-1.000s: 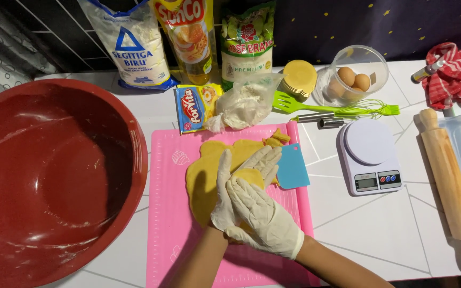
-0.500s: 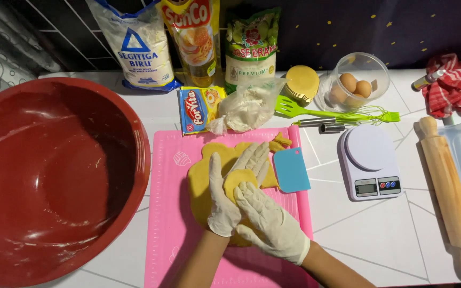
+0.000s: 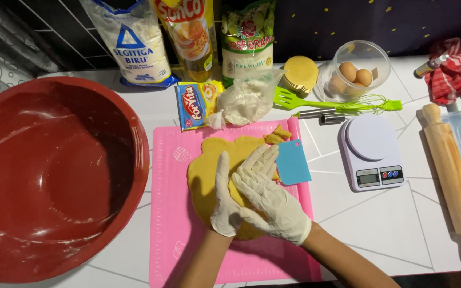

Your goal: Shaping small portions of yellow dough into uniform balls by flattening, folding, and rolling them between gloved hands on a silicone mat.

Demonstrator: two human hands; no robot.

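White tiled bench, dark wall behind; a pink mat is laid at centre, and a flat sheet of yellow dough is spread on it. Both hands are gloved in white and laid on the dough. The left hand is set on edge, fingers straight and together, pressed against the dough's middle; nothing is gripped. The right hand is laid flat over the left, fingers extended and slightly spread toward the mat's upper right corner, palm down; nothing is held. Dough scraps are seen at the mat's top edge; a blue scraper is lying on the mat just beside the right fingertips. A large red bowl is placed at the left, touching the mat's edge. Behind the mat: a flour bag, an oil pouch, a green pouch, a small packet, a clear bag of flour. To the right: yellow discs, eggs in a clear bowl, a green spatula, a whisk, a white scale, a rolling pin, a red cloth.
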